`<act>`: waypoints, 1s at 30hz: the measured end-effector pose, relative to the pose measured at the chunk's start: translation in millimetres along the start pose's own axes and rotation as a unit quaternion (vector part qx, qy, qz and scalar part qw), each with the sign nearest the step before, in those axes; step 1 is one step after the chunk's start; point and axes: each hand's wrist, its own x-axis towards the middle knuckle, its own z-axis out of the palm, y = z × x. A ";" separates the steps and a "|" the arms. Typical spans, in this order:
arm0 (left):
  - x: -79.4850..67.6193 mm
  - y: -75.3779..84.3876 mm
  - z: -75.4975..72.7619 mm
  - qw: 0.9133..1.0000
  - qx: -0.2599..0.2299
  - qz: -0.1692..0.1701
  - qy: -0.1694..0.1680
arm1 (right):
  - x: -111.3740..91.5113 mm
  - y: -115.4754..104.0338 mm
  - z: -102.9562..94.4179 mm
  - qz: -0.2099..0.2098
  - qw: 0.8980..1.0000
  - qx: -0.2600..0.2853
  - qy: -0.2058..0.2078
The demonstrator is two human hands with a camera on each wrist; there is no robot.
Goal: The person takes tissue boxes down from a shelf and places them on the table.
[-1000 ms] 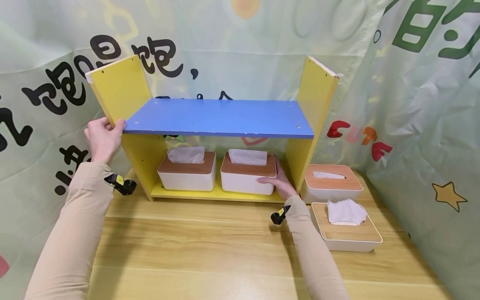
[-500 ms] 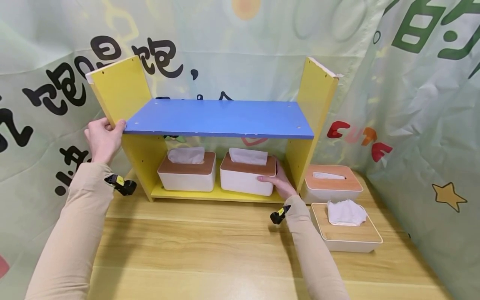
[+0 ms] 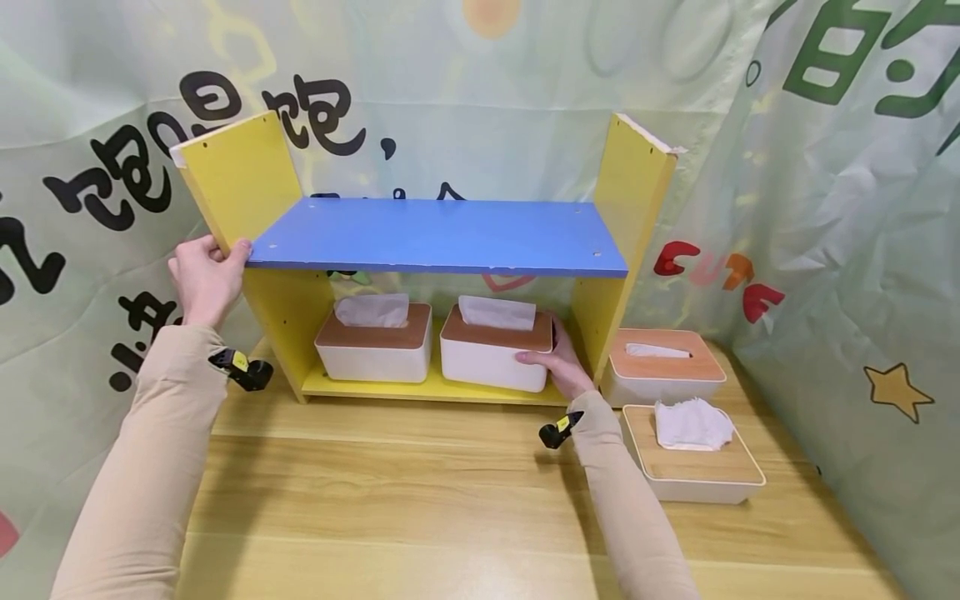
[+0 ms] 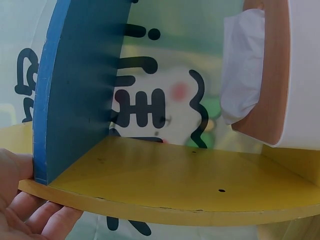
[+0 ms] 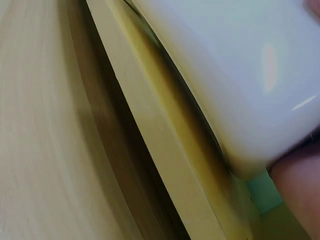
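My left hand (image 3: 206, 275) grips the left side panel of a yellow and blue shelf (image 3: 435, 237), thumb near the blue board's corner and fingers behind the panel's edge, as the left wrist view shows. On the lower yellow board, my right hand (image 3: 558, 360) holds the right end of a white tissue box (image 3: 491, 358) with a brown wooden lid and a tissue poking out. Its thumb lies on the front and its other fingers reach round the far side, partly hidden. Left of it stands a similar tissue box (image 3: 375, 358), touched by neither hand.
Right of the shelf, two more tissue boxes stand on the wooden table (image 3: 420, 500): one with a flat tissue (image 3: 663, 383) beside the panel, one with a crumpled tissue (image 3: 693, 467) nearer. A printed cloth backdrop (image 3: 840, 250) hangs behind and at the sides.
The right tissue box has turned slightly, its right front corner a touch lower in the view than its left. The left hand stays where it was on the panel.
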 end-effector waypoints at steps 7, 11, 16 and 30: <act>-0.5 -0.6 0.4 1.000 0.000 -0.001 -0.001 | -3.0 0.4 1.6 -0.010 1.000 0.005 0.009; -1.5 -0.6 0.4 1.000 -0.001 -0.003 -0.002 | -4.6 0.9 1.2 -0.014 1.000 0.009 0.011; -0.8 -0.7 0.6 1.000 -0.002 -0.004 -0.001 | -6.4 -0.6 0.3 -0.021 1.000 0.017 0.011; 0.5 -2.3 0.4 1.000 0.005 -0.003 0.005 | -14.3 -7.4 1.0 -0.043 0.998 0.038 0.009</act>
